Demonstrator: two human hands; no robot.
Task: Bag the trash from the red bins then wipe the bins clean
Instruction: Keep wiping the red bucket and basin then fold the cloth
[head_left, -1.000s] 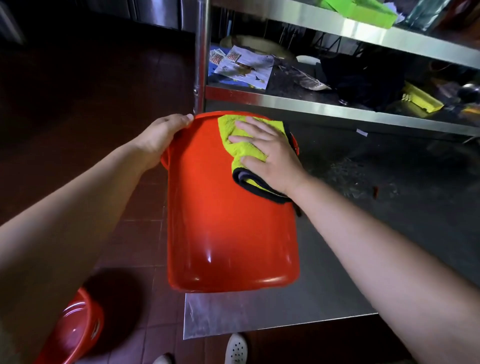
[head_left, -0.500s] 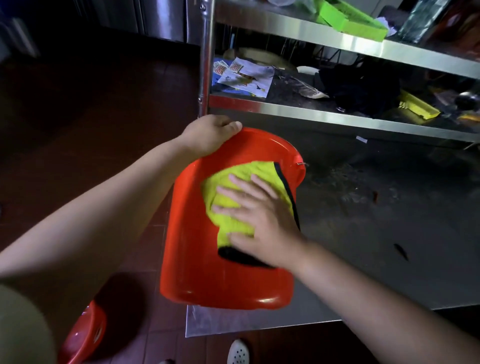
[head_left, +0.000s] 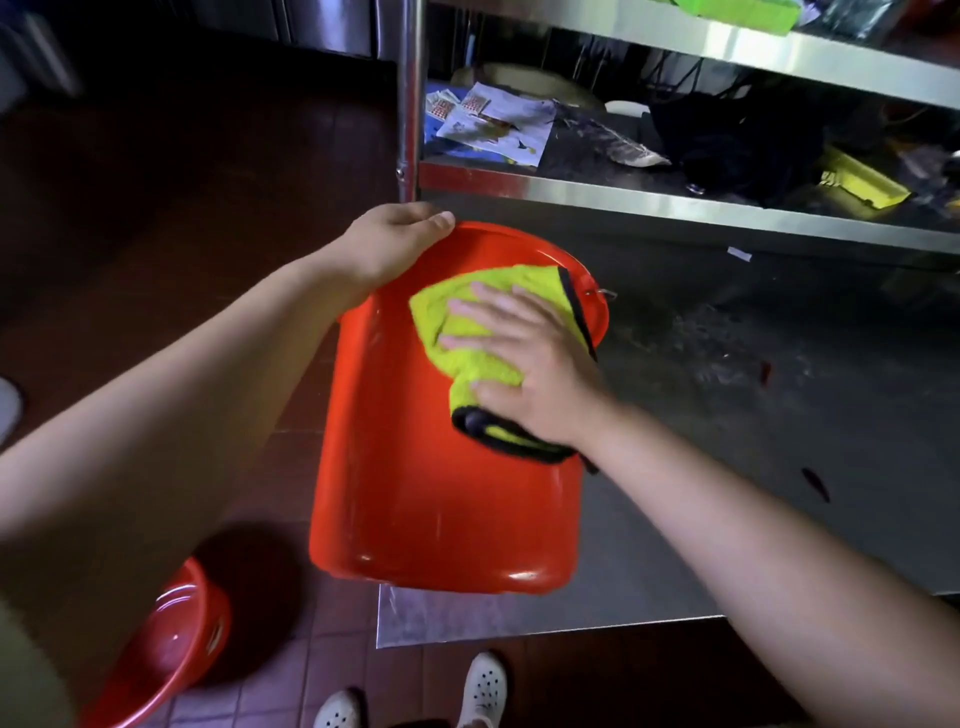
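Note:
A red bin (head_left: 415, 499) lies tilted on its side at the corner of a steel table, its mouth turned away from me. My left hand (head_left: 392, 241) grips the bin's rim at the far left. My right hand (head_left: 524, 369) presses a yellow-green cloth (head_left: 467, 338) with black edging flat against the bin's outer wall, fingers spread and straight. The inside of the bin is hidden from me.
A second red bin (head_left: 166, 639) stands on the tiled floor at lower left. The steel table (head_left: 649, 587) carries a shelf (head_left: 675, 202) with papers, a dark bag and yellow items. A steel post (head_left: 408, 104) rises behind the bin. My white shoes (head_left: 483, 686) show below.
The bin has tilted and shifted while my left hand kept hold of its rim. My right hand slid the cloth down the wall and then back up toward the rim.

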